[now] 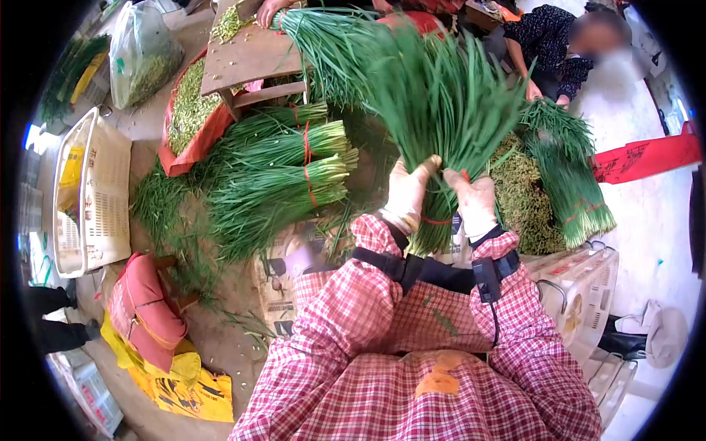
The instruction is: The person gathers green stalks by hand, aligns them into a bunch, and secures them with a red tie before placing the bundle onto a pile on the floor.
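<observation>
The left hand (407, 192) and right hand (473, 200) grip a garlic-chive bunch (445, 117), right of the banded bundles (276, 184), apparently parting its leaves; the next move likely calls for keeping the stems gathered.

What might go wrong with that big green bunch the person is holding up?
The bunch fans out wide above the left hand and right hand, so parts of it might slip loose or bend. The red band sits low on it, so it may do little to gather the spread top. That top also overlaps, in this view, the greens on the bench; if they touch, they could tangle.
</observation>
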The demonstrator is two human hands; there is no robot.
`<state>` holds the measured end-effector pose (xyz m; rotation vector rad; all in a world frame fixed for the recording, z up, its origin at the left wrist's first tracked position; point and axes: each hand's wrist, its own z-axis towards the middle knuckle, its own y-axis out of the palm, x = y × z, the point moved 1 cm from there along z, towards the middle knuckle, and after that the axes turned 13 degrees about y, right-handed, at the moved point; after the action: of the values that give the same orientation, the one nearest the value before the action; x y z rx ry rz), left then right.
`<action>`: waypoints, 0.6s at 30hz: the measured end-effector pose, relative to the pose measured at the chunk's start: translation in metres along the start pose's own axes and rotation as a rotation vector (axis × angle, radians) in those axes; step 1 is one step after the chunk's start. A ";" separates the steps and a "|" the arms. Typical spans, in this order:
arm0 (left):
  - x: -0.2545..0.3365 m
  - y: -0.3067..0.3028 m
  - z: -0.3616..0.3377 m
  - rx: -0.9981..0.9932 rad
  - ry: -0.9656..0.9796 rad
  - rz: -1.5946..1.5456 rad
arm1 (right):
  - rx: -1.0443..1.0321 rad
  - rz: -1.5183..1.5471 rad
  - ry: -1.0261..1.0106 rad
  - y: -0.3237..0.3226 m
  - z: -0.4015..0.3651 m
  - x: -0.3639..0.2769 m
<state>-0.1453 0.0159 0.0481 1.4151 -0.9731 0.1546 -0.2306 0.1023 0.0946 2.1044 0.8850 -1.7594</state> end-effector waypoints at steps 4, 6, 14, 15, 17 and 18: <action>0.015 -0.009 -0.008 -0.012 -0.185 -0.239 | 0.001 -0.006 0.118 -0.020 -0.019 -0.026; 0.013 -0.013 -0.006 0.000 -0.330 -0.278 | 0.062 0.026 0.158 -0.019 -0.027 -0.031; -0.002 -0.008 -0.009 0.022 -0.373 -0.428 | 0.027 0.023 0.011 -0.023 -0.016 -0.016; -0.001 -0.008 -0.010 0.022 -0.369 -0.389 | 0.033 0.075 -0.050 -0.028 -0.014 -0.018; 0.006 -0.005 -0.013 0.010 -0.348 -0.349 | 0.122 0.111 -0.156 -0.048 -0.008 -0.025; 0.011 -0.003 -0.014 -0.001 -0.333 -0.349 | 0.211 0.094 -0.199 -0.059 -0.004 -0.029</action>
<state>-0.1303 0.0223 0.0553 1.6168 -0.9746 -0.3495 -0.2652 0.1420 0.1342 2.0082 0.5603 -2.0452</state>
